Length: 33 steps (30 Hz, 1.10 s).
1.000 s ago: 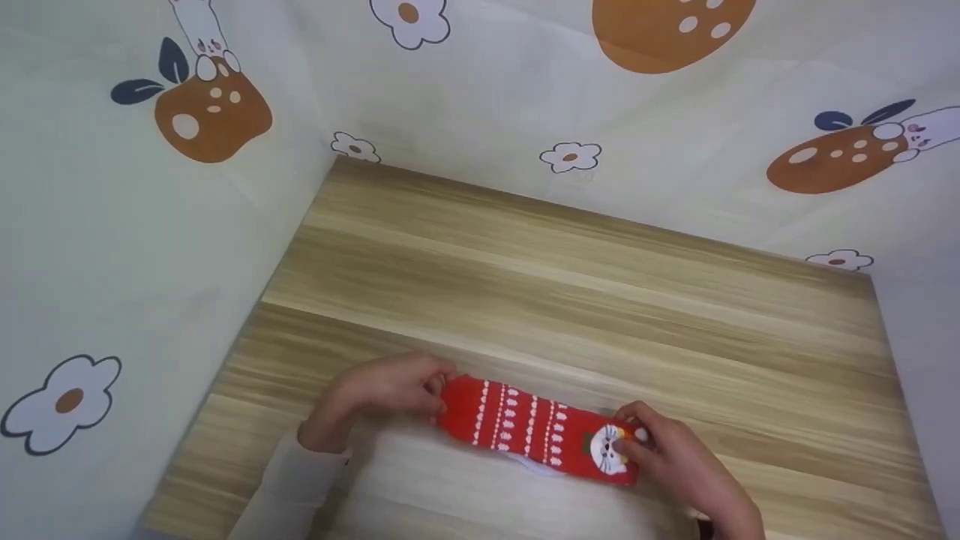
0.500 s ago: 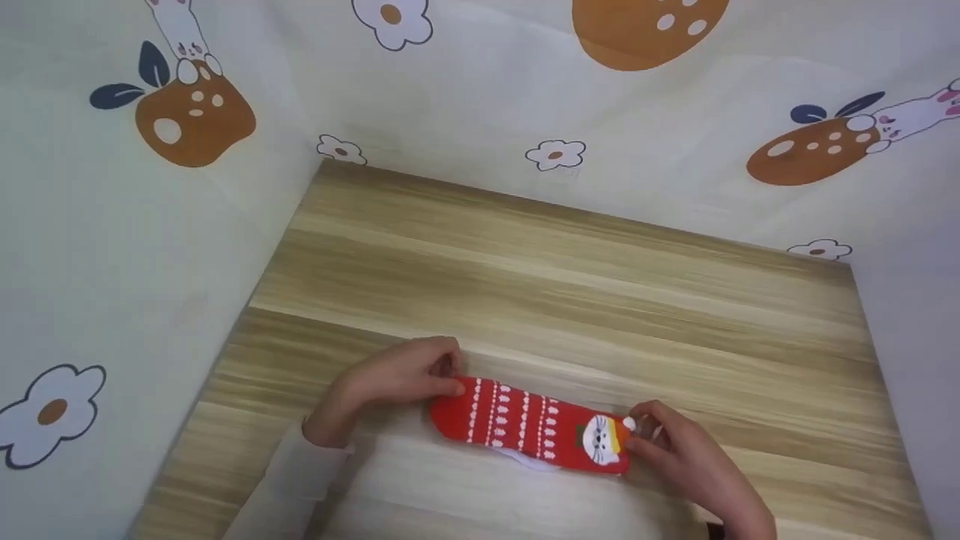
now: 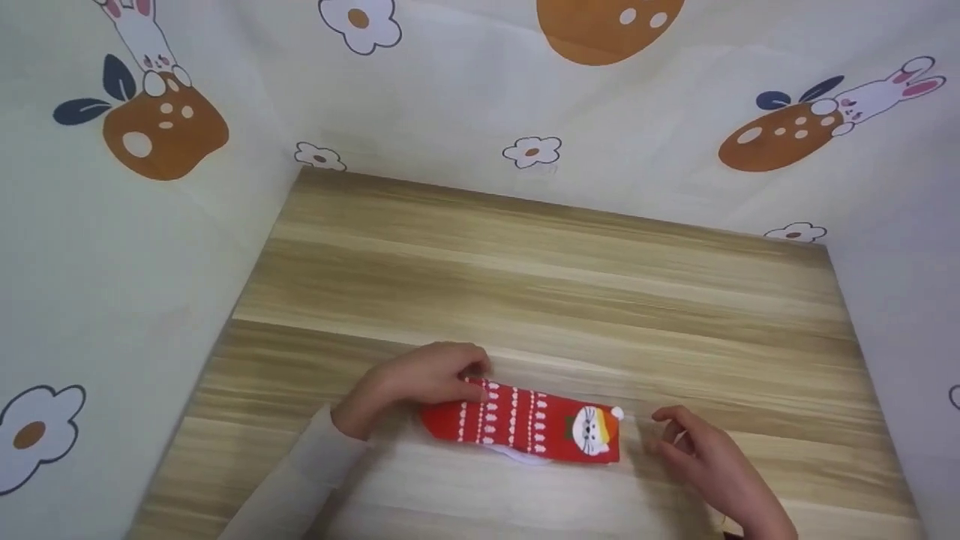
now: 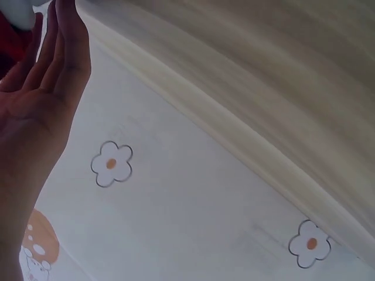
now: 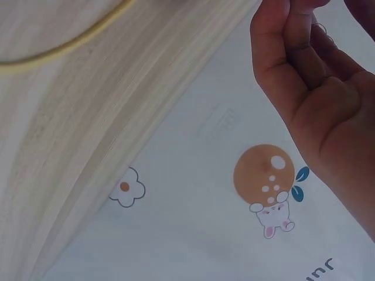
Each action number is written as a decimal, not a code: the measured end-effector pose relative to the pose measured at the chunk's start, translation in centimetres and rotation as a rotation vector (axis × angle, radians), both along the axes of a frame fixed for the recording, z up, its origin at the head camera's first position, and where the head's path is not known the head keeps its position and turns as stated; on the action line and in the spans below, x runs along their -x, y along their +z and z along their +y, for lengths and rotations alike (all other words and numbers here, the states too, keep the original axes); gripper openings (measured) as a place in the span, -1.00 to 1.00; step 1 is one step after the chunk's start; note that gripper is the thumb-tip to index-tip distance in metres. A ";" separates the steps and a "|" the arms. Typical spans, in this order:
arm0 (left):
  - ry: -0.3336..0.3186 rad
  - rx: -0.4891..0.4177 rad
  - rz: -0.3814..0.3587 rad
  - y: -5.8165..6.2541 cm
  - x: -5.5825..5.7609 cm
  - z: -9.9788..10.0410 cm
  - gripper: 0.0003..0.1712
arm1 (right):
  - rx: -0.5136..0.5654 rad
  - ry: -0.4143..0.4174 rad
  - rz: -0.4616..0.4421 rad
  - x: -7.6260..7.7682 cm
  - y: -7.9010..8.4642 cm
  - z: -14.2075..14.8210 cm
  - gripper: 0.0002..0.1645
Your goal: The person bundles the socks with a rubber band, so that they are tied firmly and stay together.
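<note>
A red sock (image 3: 559, 420) with rows of white shapes and a cat face at its right end lies flat in front of me. A white part (image 3: 525, 455) of it shows along its near edge. My left hand (image 3: 431, 375) is at the sock's left part, thumb over the far edge and fingers arched beyond it, with a gap between them. In the left wrist view its fingers are long beside red and white cloth (image 4: 14, 44). My right hand (image 3: 705, 457) is apart from the sock, off its right end, fingers loosely bent and holding nothing.
The wood-grain tabletop (image 3: 525, 262) reaches back to cream walls (image 3: 420, 97) printed with flowers, orange fruit and rabbits, which stand on the left, back and right. A yellow cord (image 5: 70, 44) crosses the corner of the right wrist view.
My right hand has let go of the sock's right end and moved away to the right. My left hand has moved right along the sock from its left end.
</note>
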<state>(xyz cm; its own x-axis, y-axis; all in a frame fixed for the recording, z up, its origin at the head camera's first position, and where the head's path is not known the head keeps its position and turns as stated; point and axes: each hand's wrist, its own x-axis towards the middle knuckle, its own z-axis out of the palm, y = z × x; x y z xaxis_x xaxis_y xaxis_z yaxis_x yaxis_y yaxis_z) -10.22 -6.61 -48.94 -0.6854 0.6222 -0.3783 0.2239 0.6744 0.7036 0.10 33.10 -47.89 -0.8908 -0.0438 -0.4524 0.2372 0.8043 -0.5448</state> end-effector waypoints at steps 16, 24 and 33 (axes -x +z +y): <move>-0.164 0.092 0.038 0.4 0.2 3.8 -0.43 | -0.074 -0.051 0.030 -3.8 -0.9 4.5 -0.64; -0.235 0.113 0.075 0.5 0.4 5.7 -0.44 | -0.118 -0.107 -0.015 -6.1 -2.1 6.6 -0.66; -0.284 0.138 0.087 0.3 -0.3 8.0 -0.44 | -0.185 -0.177 -0.007 -7.2 -2.7 6.1 -0.84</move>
